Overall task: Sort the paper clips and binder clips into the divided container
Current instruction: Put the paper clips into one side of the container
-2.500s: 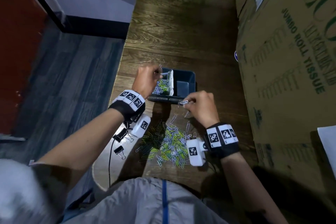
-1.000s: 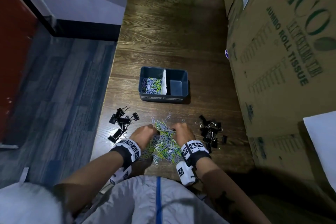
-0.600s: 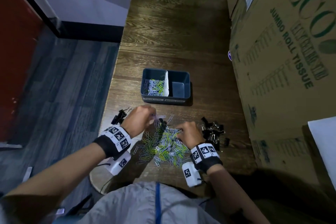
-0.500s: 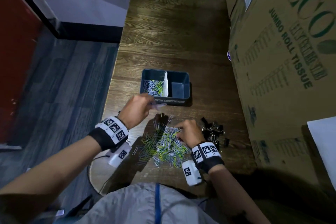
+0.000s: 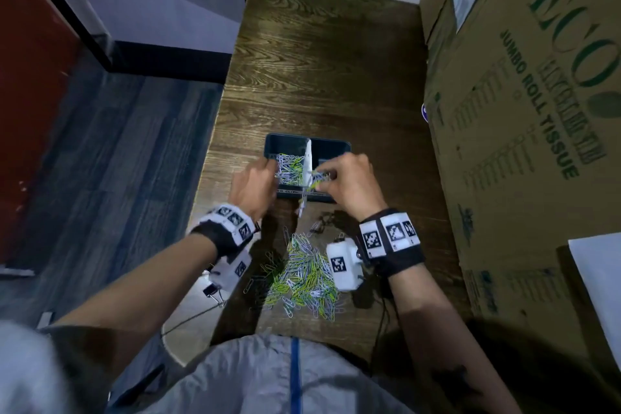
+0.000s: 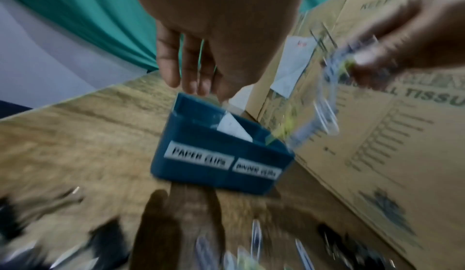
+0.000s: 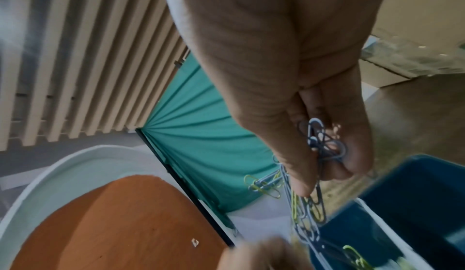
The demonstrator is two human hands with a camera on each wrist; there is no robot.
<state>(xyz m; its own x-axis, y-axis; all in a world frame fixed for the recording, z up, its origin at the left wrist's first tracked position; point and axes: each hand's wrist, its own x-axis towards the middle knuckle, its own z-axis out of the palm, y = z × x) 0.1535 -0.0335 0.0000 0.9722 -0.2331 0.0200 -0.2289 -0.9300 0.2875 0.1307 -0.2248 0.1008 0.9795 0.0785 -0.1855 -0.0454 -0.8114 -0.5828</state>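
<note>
Big brown box (image 5: 524, 144) with green print along the right side of the table (image 5: 319, 60), dark wood, running away from the body. Blue bin (image 6: 201, 166) in the middle of the table, split in two by a white wall (image 5: 307, 158). Two white labels (image 6: 197, 158) on the near side of the bin, the left one reading PAPER CLIPS, the right one too blurry to read. Lots of white and green paper clips (image 5: 289, 168) already in the left part of the bin; right part mostly hidden behind the right hand. Between the bin and the body, a loose pile (image 5: 302, 276) of more white and green clips flat on the table, between the two wrists. Left hand (image 5: 253, 186) above the left near corner of the bin, fingers (image 6: 186, 69) fairly straight and pointing down, nothing held, grip let go. Right hand (image 5: 353, 181) over the bin, next to the white wall, thumb and fingers pinched tight on a bunch (image 7: 319, 143) of tangled clips. Some of the bunch dangling down from the fingertips in a string toward the bin. One black binder clip (image 5: 211, 291) on the table by the left wrist, mostly hidden under the wrist camera.
</note>
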